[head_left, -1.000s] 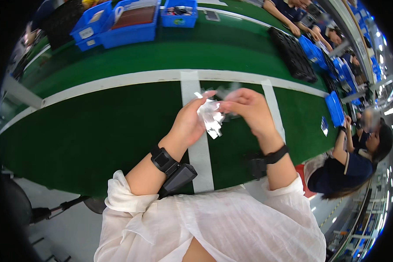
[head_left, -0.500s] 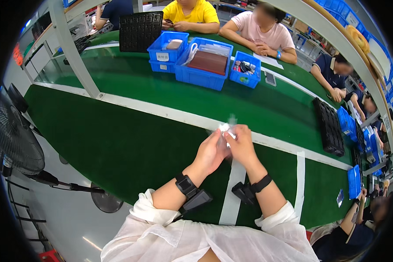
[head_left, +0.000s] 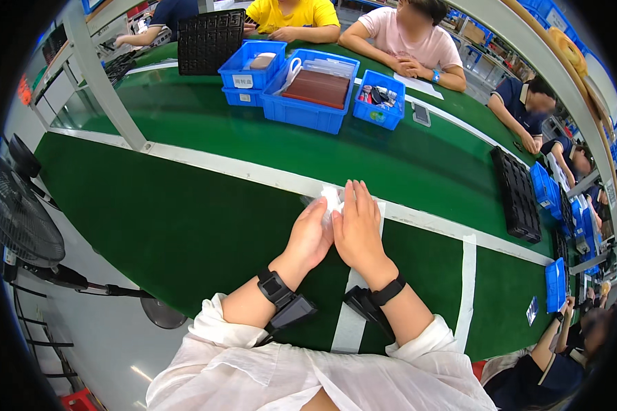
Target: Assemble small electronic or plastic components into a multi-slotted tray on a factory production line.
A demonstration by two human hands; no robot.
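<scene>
My left hand (head_left: pixel 307 235) is closed round a small clear plastic bag with something white in it (head_left: pixel 331 196); the kind of white item cannot be made out. Beside it, my right hand (head_left: pixel 359 231) lies flat, fingers stretched out and together, its thumb side against the bag. Both hands are above the near edge of the green conveyor strip, over the white rail (head_left: pixel 253 175). My left palm and much of the bag are hidden by the fingers. A black device is strapped on each wrist.
Across the green surface stand blue bins (head_left: pixel 301 113), one with brown sheets, and a smaller bin (head_left: pixel 379 103) of small parts. A black tray (head_left: pixel 210 42) leans behind them; another (head_left: pixel 514 195) lies at right. A phone (head_left: pixel 421 115) lies near seated people. A fan (head_left: pixel 31 212) stands left.
Both hands have shifted slightly left with the bag. My right fingers, bent and pinching at the bag before, are now straightened and laid flat beside it.
</scene>
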